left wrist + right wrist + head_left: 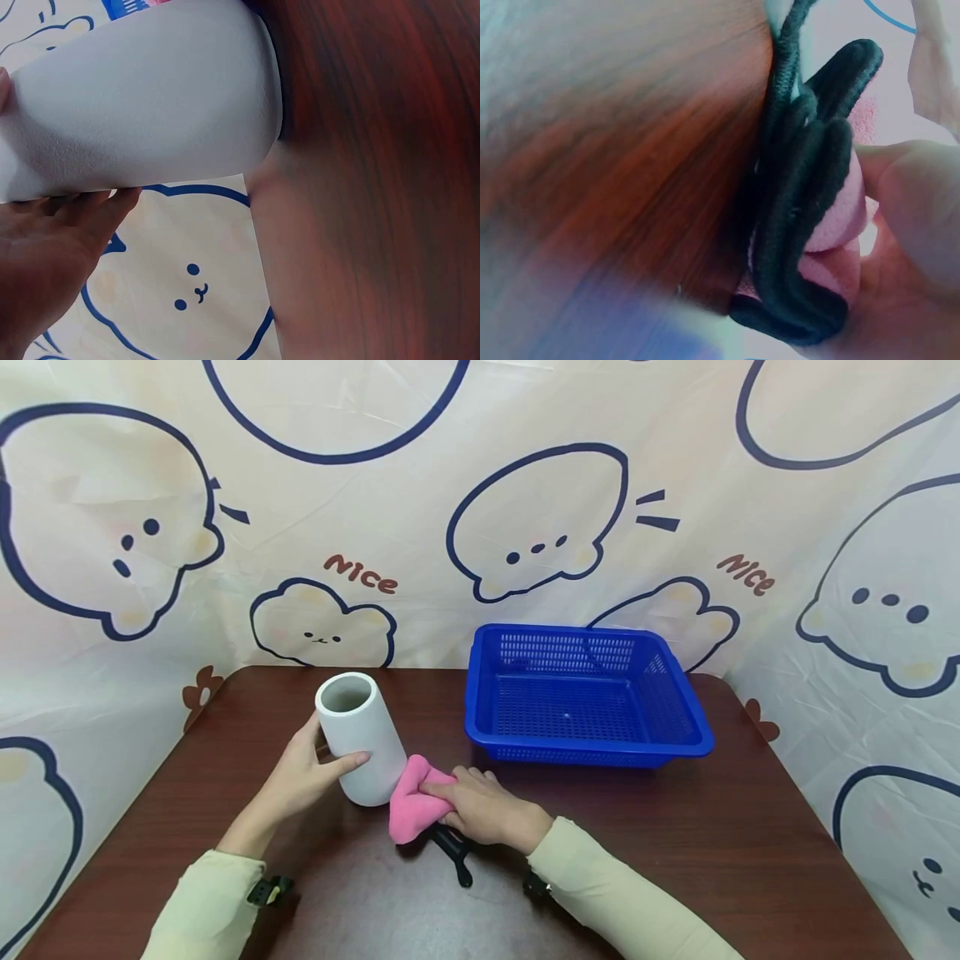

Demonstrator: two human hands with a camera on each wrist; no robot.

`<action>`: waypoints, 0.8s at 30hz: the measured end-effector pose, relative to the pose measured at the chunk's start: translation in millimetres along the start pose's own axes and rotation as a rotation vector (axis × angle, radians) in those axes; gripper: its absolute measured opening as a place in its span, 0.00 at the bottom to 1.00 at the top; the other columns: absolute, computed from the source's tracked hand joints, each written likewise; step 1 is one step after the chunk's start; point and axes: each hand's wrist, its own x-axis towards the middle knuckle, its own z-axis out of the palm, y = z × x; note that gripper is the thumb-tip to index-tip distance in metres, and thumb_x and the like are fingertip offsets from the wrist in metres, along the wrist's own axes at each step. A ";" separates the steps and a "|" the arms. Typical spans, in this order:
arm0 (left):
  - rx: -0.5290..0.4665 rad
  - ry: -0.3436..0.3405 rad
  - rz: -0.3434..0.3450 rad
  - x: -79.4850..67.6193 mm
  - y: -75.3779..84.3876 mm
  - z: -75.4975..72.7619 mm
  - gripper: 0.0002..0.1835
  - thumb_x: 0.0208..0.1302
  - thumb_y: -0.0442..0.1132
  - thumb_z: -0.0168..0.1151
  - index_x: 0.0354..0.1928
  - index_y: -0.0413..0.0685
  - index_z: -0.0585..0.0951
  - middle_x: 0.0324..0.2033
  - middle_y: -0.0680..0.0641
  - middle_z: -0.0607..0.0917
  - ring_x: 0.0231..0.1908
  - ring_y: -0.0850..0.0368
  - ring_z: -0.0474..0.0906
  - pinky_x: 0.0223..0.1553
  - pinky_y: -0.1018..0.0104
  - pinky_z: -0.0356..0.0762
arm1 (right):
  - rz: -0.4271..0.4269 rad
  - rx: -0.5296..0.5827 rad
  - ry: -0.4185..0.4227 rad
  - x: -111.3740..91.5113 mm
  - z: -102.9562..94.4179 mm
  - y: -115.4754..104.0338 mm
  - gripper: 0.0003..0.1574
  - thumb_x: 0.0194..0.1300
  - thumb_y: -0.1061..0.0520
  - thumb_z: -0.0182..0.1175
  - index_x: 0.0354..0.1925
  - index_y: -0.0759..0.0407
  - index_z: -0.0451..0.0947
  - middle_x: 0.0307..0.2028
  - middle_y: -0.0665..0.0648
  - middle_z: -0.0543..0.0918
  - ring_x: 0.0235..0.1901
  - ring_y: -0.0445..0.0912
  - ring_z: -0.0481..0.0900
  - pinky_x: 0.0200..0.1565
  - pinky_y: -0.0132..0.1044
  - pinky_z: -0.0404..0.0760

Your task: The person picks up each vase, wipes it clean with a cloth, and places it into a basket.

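Observation:
A white, hollow, vase-like cylinder (367, 735) stands left of the middle of the table, its round mouth facing up and towards the camera. My left hand (303, 772) grips its side, thumb across the near face and fingers behind. In the left wrist view, fingers of the left hand (67, 247) lie along the white wall (165, 97). My right hand (483, 806) holds a bunched pink cloth (412, 802) against or right beside the cylinder's lower right side. Black fabric trim (795, 217) folds along the cloth, and a black end (453, 856) sticks out towards me.
A blue perforated plastic basket (588, 747) stands at the back right of the dark brown wooden table (360, 910). Behind and beside the table hangs a cream sheet (420, 527) with cartoon drawings. Each wrist wears a dark strapped device.

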 end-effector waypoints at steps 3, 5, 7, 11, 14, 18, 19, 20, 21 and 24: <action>-0.002 0.000 0.002 -0.1 0.3 0.3 0.43 0.63 0.42 0.72 0.75 0.53 0.59 0.65 0.41 0.74 0.61 0.44 0.73 0.62 0.35 0.74 | 0.000 0.002 0.002 -0.4 -0.6 0.8 0.29 0.73 0.46 0.60 0.69 0.31 0.70 0.42 0.52 0.78 0.43 0.45 0.72 0.46 0.40 0.71; -0.003 0.000 0.003 -0.1 0.5 0.4 0.43 0.63 0.42 0.72 0.75 0.53 0.59 0.65 0.42 0.74 0.61 0.45 0.73 0.62 0.36 0.74 | 0.000 0.011 0.000 -1.0 -1.3 1.0 0.29 0.73 0.46 0.59 0.69 0.31 0.70 0.42 0.51 0.78 0.43 0.45 0.72 0.47 0.41 0.72; -0.003 0.001 0.003 -0.3 0.9 0.5 0.43 0.63 0.42 0.72 0.75 0.53 0.59 0.65 0.42 0.74 0.61 0.45 0.73 0.61 0.37 0.74 | 0.002 0.022 -0.001 -2.0 -2.3 1.0 0.29 0.73 0.47 0.59 0.69 0.31 0.70 0.42 0.51 0.78 0.43 0.45 0.71 0.48 0.44 0.73; -0.006 0.000 0.002 -0.8 1.3 0.5 0.43 0.63 0.42 0.72 0.76 0.53 0.59 0.65 0.41 0.74 0.61 0.44 0.73 0.61 0.36 0.74 | 0.010 0.048 -0.005 -4.8 -4.3 0.1 0.29 0.73 0.47 0.58 0.70 0.31 0.69 0.43 0.51 0.78 0.43 0.45 0.71 0.54 0.51 0.76; -0.011 -0.003 0.001 -1.2 1.4 0.8 0.43 0.63 0.41 0.72 0.76 0.53 0.58 0.66 0.41 0.73 0.62 0.43 0.73 0.62 0.35 0.73 | 0.021 0.065 -0.006 -6.7 -6.1 -0.8 0.30 0.74 0.47 0.58 0.71 0.31 0.68 0.44 0.51 0.77 0.44 0.45 0.71 0.58 0.56 0.76; -0.007 0.000 0.007 -1.1 1.1 1.5 0.43 0.63 0.41 0.72 0.75 0.52 0.59 0.65 0.41 0.74 0.61 0.45 0.73 0.61 0.36 0.74 | 0.029 0.068 0.014 -8.9 -10.0 -1.8 0.31 0.74 0.46 0.57 0.72 0.31 0.66 0.44 0.51 0.77 0.43 0.45 0.71 0.56 0.53 0.77; -0.003 0.003 0.009 -1.0 0.9 1.6 0.43 0.63 0.41 0.72 0.75 0.52 0.59 0.65 0.42 0.74 0.60 0.47 0.74 0.61 0.37 0.75 | 0.030 0.067 0.021 -9.3 -11.2 -1.9 0.31 0.74 0.46 0.57 0.72 0.31 0.66 0.43 0.51 0.76 0.43 0.45 0.71 0.54 0.50 0.76; 0.002 0.006 0.011 -1.0 0.8 1.6 0.42 0.63 0.41 0.72 0.75 0.52 0.60 0.65 0.42 0.75 0.60 0.50 0.74 0.60 0.39 0.76 | 0.030 0.064 0.031 -9.9 -12.7 -2.0 0.31 0.74 0.45 0.57 0.72 0.31 0.66 0.43 0.51 0.76 0.43 0.44 0.71 0.53 0.48 0.76; 0.009 0.010 0.014 -1.0 0.6 1.6 0.42 0.63 0.41 0.72 0.75 0.52 0.60 0.64 0.43 0.75 0.59 0.54 0.74 0.60 0.41 0.76 | 0.029 0.063 0.042 -10.3 -14.1 -2.0 0.31 0.74 0.45 0.57 0.72 0.31 0.66 0.42 0.51 0.75 0.42 0.44 0.70 0.50 0.45 0.75; 0.030 0.016 0.017 -0.9 0.2 1.3 0.42 0.63 0.41 0.72 0.75 0.53 0.61 0.63 0.44 0.76 0.56 0.65 0.74 0.59 0.51 0.78 | 0.027 0.069 0.074 -11.7 -18.8 -1.9 0.32 0.74 0.45 0.58 0.73 0.31 0.65 0.41 0.51 0.74 0.41 0.44 0.70 0.46 0.41 0.72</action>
